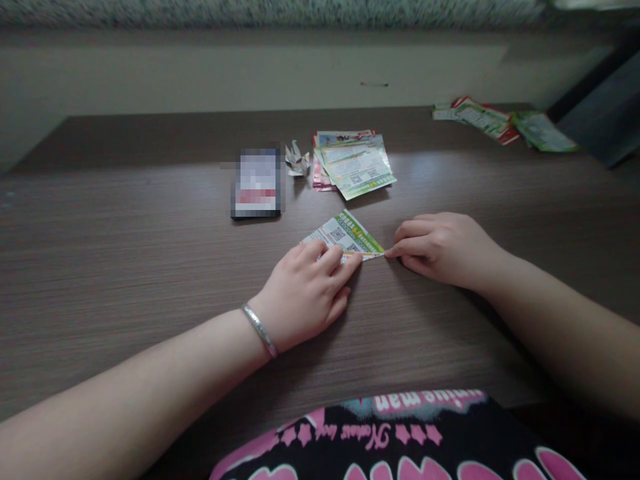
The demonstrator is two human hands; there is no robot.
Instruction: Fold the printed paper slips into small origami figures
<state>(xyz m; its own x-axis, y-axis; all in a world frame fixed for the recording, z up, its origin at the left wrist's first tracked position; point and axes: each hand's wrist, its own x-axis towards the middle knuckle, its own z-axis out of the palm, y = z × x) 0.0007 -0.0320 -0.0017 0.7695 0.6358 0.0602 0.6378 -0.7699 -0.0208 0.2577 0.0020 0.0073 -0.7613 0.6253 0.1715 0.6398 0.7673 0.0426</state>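
Observation:
A small printed paper sheet [346, 236], folded to a triangle with green and white print, lies on the wooden table [125, 253]. My left hand [307, 293], with a silver bangle on the wrist, presses its fingers down on the sheet's near left part. My right hand [440, 248] has its fingers curled and pinches the sheet's right corner against the table.
Behind the sheet lies a stack of similar printed leaflets [356, 164], a small folded paper figure [297, 161] and a dark phone [257, 183]. More leaflets [480, 117] lie at the far right by a dark slanted object [600, 120]. A pale wall runs behind the table.

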